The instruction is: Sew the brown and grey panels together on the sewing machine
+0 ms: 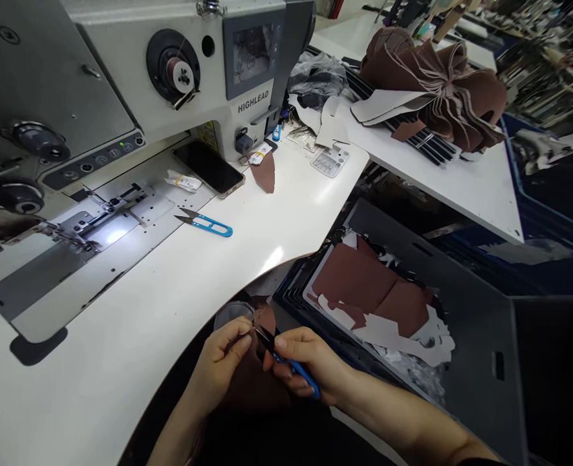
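Below the table's curved front edge, my right hand (pixel 306 362) is closed around blue thread snips (pixel 302 375). Their dark blades point up and left, at the edge of a brown leather-like piece (pixel 266 318). My left hand (pixel 226 356) pinches that same edge between thumb and fingers, right beside the blade tips. Lower down, the brown piece hangs over my lap, and part of it is hidden by my hands. Any thread at the tips is too small to make out. A second pair of blue snips (pixel 209 224) lies on the white table (pixel 170 291).
A Highlead sewing machine (pixel 194 123) stands at the back left, beside a black phone (pixel 209 168). On the right, a grey bin (pixel 480 323) holds brown and white scraps. Stacked brown pieces (pixel 436 90) lie on another white table (pixel 461 188).
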`<state>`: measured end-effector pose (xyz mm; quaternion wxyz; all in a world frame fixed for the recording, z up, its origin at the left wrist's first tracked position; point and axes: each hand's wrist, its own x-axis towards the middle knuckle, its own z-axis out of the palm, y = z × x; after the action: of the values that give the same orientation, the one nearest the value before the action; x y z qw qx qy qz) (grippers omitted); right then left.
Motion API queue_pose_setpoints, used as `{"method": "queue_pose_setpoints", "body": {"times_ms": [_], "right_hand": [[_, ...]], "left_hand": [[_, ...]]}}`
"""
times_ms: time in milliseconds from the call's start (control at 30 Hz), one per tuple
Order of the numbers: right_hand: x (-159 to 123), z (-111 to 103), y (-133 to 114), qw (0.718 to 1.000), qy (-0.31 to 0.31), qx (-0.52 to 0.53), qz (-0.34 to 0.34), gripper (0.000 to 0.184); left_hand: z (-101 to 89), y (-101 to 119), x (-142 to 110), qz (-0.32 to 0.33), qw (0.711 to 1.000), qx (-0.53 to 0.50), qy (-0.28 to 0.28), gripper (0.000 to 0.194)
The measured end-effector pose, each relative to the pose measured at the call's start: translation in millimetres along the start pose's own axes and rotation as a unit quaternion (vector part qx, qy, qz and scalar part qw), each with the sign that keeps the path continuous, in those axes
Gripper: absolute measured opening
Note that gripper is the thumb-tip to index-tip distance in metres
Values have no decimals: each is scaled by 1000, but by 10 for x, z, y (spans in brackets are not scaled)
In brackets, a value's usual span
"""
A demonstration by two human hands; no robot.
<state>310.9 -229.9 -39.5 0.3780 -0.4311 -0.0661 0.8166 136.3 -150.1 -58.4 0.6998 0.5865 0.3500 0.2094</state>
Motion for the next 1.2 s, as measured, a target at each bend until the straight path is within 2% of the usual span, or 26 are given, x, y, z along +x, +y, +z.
{"method": "queue_pose_setpoints", "body": {"times_ms": [167,233,300,333,367,433,500,567,633,667,800,867,1000,1067,1133,1200], "right_hand": [[62,-39,-11,999,8,-12,-31,43],[47,-64,-43,997,2,-34,-67,42],[14,-91,-109,985,0,-114,-130,42],[1,-102,-156,967,6,-179,-179,42],[-5,-112,-208,938,12,-254,-235,42],[17,-125,-315,856,8,-400,-327,48],[74,-128,-400,786,-18,-511,-348,52],[130,-119,-446,754,-25,-576,-313,43],[148,-93,-457,746,-11,-604,-281,33],[138,-78,-455,750,-6,-602,-272,31],[42,-64,-443,791,3,-553,-261,27],[25,-111,-443,810,22,-529,-251,30],[89,-228,-454,840,55,-496,-213,34],[114,-244,-454,825,64,-524,-202,29],[94,-227,-439,775,104,-583,-221,23],[29,-197,-403,721,156,-617,-274,30]], "left_hand": [[37,21,-8,14,999,1,-49,26],[35,41,-16,17,999,1,-51,25],[22,63,-21,20,999,5,-40,25],[16,73,-23,22,999,8,-40,26],[13,82,-23,24,999,12,-41,27],[15,92,-22,28,998,22,-46,29],[23,89,-21,27,998,36,-49,30],[26,77,-23,16,997,57,-45,29],[15,65,-32,5,997,76,-29,27],[5,61,-40,5,996,84,-13,27],[-37,47,-88,-2,992,102,70,29],[-45,26,-104,-16,991,99,92,27],[-25,-52,-67,-35,998,25,41,28],[-10,-90,-18,-44,998,-14,36,25],[-1,-112,31,-47,996,-38,70,24],[0,-111,65,-49,993,-53,94,24]]}}
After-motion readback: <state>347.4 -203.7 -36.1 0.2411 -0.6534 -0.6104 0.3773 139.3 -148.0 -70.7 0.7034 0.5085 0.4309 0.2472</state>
